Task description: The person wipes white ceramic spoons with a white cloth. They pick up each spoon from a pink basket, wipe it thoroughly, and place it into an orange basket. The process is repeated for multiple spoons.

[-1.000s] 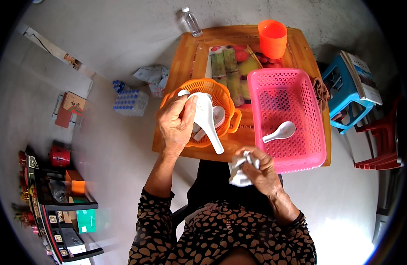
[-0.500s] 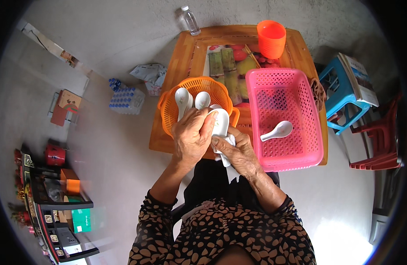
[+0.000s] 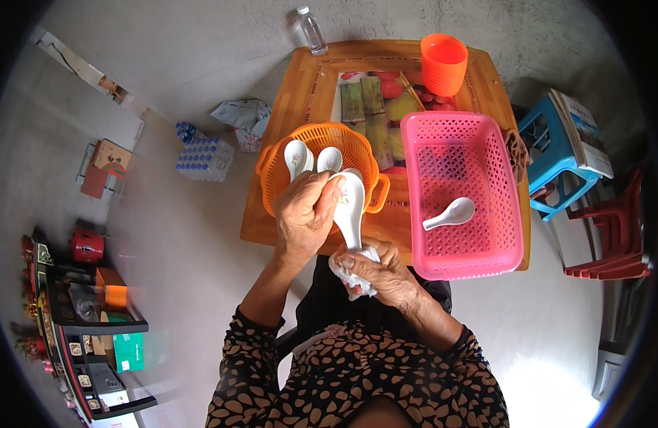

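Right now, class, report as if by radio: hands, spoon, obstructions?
Left hand gripping spoon at bowl end. Right hand holding cloth around handle's lower end. Nothing visibly blocking; orange basket just beyond.

home room, wooden table (image 3: 307, 93), blue stool (image 3: 565, 155)

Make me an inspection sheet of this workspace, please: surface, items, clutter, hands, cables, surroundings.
Surface: wooden table with a fruit-print mat.
Job's things: orange basket with several white spoons; pink basket with one loose spoon.
Clutter: orange-red cup stack and clear bottle at the table's far side.
Left hand: grips a held spoon by its bowl.
Right hand: holds white cloth at that spoon's handle end.
Cables: nothing seen near the hands.
Surroundings: blue stool with papers, right; bottle pack, left.
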Demonstrator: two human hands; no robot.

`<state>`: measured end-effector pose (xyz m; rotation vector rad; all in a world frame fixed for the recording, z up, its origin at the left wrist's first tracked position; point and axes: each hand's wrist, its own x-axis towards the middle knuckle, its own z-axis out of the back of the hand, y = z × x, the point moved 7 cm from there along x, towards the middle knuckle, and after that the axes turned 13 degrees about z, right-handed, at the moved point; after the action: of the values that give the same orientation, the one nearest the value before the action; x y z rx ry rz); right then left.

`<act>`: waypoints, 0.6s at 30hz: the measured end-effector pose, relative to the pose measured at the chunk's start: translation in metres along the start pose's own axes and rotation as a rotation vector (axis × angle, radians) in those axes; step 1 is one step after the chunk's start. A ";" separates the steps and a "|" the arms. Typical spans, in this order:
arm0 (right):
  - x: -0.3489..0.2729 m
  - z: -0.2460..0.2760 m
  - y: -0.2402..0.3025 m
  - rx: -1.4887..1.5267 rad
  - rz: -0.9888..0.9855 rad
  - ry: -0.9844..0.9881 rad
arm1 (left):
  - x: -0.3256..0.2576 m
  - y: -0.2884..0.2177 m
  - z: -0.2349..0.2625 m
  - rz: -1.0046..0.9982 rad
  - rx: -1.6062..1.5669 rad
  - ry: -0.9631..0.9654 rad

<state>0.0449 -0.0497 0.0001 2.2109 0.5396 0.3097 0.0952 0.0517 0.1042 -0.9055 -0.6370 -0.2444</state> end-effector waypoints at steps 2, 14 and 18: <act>-0.003 -0.001 -0.002 0.010 -0.024 -0.011 | 0.001 0.004 0.000 0.045 -0.003 0.001; -0.006 0.000 -0.002 -0.147 0.000 -0.057 | 0.011 0.028 0.015 0.171 -0.025 -0.009; -0.004 0.002 -0.011 -0.218 -0.025 -0.120 | 0.004 0.032 0.009 0.424 -0.279 0.026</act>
<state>0.0390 -0.0470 -0.0101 1.9963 0.4460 0.2109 0.1094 0.0781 0.0895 -1.2796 -0.3784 0.0382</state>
